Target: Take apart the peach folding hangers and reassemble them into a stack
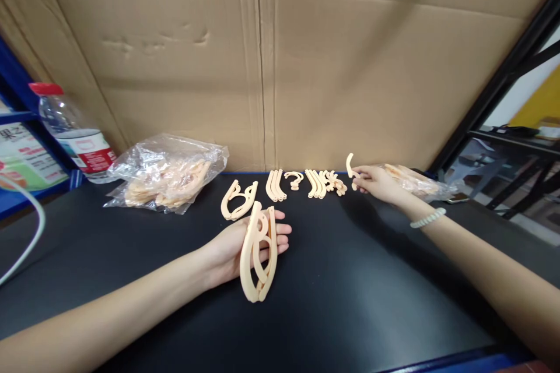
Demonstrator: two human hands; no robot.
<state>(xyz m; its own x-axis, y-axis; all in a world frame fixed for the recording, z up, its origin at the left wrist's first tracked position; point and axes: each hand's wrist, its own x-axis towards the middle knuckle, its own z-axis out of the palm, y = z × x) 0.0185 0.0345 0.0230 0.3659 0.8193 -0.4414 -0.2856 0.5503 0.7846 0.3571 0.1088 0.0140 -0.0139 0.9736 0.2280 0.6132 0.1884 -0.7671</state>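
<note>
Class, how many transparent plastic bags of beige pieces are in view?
2: the left bag, beside the red-capped clear plastic bottle, and the right bag, partly hidden behind the right hand. More could be hidden.

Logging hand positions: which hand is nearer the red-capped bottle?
Left. The left hand is right of the bottle, nearer the camera; the right hand is much farther right.

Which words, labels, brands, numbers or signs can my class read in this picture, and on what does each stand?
"果之": on the white and green printed package at the left edge; more of the wording may be hidden.
Smaller lines on that package: too blurred to read.
Red and white label on the bottle: print too blurred to read.
No other text is readable.
</note>
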